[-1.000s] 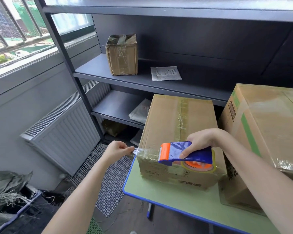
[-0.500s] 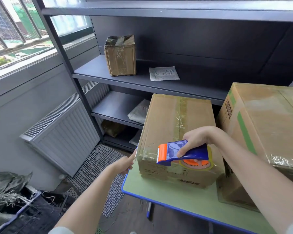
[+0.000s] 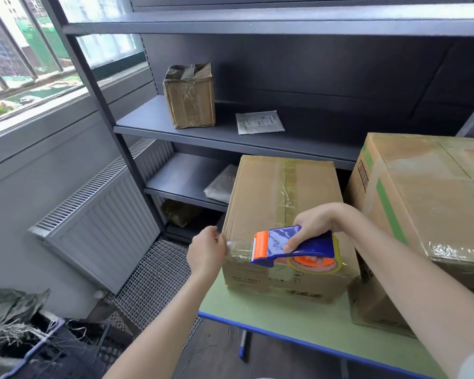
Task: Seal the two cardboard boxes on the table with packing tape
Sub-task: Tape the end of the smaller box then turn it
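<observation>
The small box point(image 3: 282, 203) is standing at the left end of the table point(image 3: 298, 326), its top seam already carrying a strip of old tape; the large box point(image 3: 427, 198) is standing just beside it to the right. The right hand point(image 3: 316, 224) is closing around the handle of the dispenser point(image 3: 293, 248), holding it over the box's near top edge so the tape can feed along that edge. The left hand point(image 3: 207, 253) is pinching the free tape end point(image 3: 238, 246) at the box's left corner, apparently anchoring it there so the film pulls taut rather than wrinkling. Behind, a shelf point(image 3: 230, 135) is holding a taped carton point(image 3: 189, 97).
</observation>
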### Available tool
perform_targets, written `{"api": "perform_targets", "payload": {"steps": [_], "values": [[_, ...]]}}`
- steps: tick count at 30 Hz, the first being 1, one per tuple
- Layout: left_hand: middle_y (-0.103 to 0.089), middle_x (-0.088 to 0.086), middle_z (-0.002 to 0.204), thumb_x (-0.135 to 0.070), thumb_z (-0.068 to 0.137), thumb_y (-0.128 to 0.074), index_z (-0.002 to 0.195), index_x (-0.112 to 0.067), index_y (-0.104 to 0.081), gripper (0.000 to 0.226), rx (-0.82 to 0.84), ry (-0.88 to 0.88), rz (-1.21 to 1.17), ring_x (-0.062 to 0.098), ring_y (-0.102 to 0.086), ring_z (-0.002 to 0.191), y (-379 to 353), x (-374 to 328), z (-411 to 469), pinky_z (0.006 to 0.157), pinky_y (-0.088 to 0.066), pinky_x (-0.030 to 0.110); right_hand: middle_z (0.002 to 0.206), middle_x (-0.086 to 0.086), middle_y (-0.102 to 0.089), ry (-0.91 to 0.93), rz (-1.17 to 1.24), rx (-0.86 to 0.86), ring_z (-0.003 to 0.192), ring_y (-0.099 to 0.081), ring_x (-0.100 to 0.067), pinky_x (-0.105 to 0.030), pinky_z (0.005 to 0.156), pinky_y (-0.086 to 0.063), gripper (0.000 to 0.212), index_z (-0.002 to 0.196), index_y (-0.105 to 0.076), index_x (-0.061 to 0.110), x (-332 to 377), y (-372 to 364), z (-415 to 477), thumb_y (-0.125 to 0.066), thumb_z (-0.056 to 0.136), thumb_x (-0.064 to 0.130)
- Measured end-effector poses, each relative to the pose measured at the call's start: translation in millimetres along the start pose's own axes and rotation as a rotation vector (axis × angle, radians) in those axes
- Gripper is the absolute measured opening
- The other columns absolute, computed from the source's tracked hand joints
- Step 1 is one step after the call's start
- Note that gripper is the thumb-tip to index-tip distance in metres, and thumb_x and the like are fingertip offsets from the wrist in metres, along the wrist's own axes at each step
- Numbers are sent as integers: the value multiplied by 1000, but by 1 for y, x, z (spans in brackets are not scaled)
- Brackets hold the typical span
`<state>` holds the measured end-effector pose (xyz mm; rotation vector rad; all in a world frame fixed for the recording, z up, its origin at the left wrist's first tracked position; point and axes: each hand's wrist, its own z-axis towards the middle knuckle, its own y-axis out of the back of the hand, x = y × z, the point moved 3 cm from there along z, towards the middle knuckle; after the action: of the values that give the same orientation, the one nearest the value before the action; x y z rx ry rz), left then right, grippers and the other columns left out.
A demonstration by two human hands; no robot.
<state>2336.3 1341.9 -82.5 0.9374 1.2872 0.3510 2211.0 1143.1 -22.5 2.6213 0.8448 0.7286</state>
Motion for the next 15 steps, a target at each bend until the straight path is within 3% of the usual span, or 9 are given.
{"api": "perform_targets", "payload": {"steps": [3,7,9,13,15], "values": [[-70,5,100,-15,89,-60,111,-9,-67,23,2,7,-239,17,-63,91,15,17,13,75,-46,23,90,-5,-73,1,23,-12,72,-70,-15,-21,55,-52,48,94,-62,14,-2,-1,-2,-73,69,54],[-74,1,75,-8,87,-65,95,-8,-71,11,390,109,-564,14,-70,73,20,31,20,63,-55,18,94,-6,-72,-15,9,-45,74,-69,-15,-21,56,-53,50,96,-62,14,-1,-2,-2,-71,71,56],[-74,4,74,-6,85,-67,92,-10,-70,9,468,118,-556,14,-70,71,20,33,18,64,-57,19,97,-7,-72,-20,2,-50,78,-69,-17,-22,59,-54,51,97,-62,13,1,-2,-2,-71,72,56],[-73,5,71,-16,79,-73,68,-22,-71,13,437,51,-332,15,-67,69,22,29,22,70,-58,26,94,-4,-72,-26,-10,-66,80,-69,-18,-25,68,-55,49,97,-62,14,3,-3,-3,-70,73,55],[-71,1,66,-15,78,-73,67,-22,-70,13,422,8,-195,13,-66,64,23,25,25,65,-57,25,94,-3,-71,-29,-13,-79,81,-68,-18,-27,72,-55,47,98,-62,14,3,-3,-5,-69,74,54]]}}
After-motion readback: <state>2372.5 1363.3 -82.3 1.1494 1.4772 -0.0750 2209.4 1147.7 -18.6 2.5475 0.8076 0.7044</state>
